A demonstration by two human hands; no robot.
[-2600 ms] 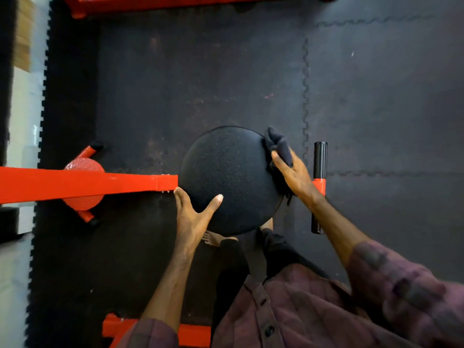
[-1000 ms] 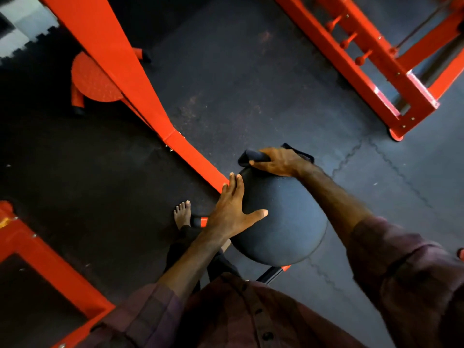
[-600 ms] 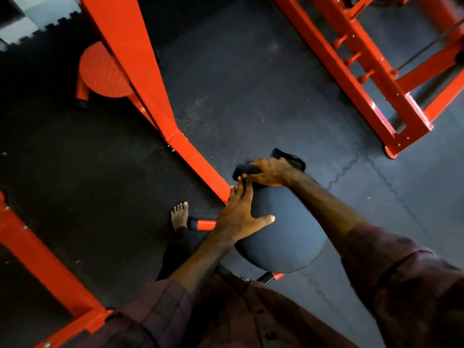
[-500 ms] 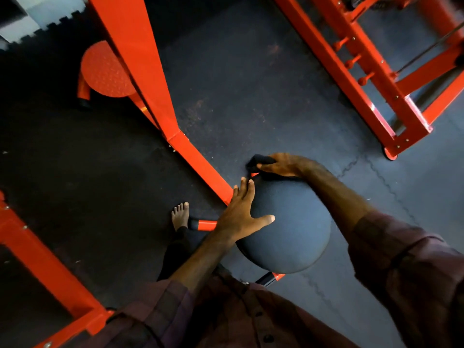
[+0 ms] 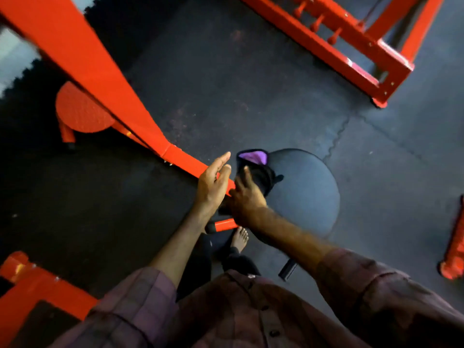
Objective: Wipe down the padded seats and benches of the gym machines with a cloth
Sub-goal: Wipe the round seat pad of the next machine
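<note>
The round black padded seat (image 5: 307,194) stands at centre right on its red machine arm. A dark cloth (image 5: 256,169) with a purple inner side lies bunched against the seat's left edge. My right hand (image 5: 247,200) reaches across from the right and holds the cloth there, with one finger lying over it; the image is blurred. My left hand (image 5: 213,183) hovers just left of the seat above the red arm, fingers straight, touching nothing.
A thick red beam (image 5: 100,79) runs diagonally from the upper left to the seat, with a round red foot plate (image 5: 82,109) beneath. More red frames stand upper right (image 5: 339,46), lower left (image 5: 30,285) and far right (image 5: 454,247). A bare foot (image 5: 239,238) stands by a red peg (image 5: 223,225).
My left hand has lifted off the seat's near-left rim. My right hand has brought the cloth from the far rim round to the seat's left side.
</note>
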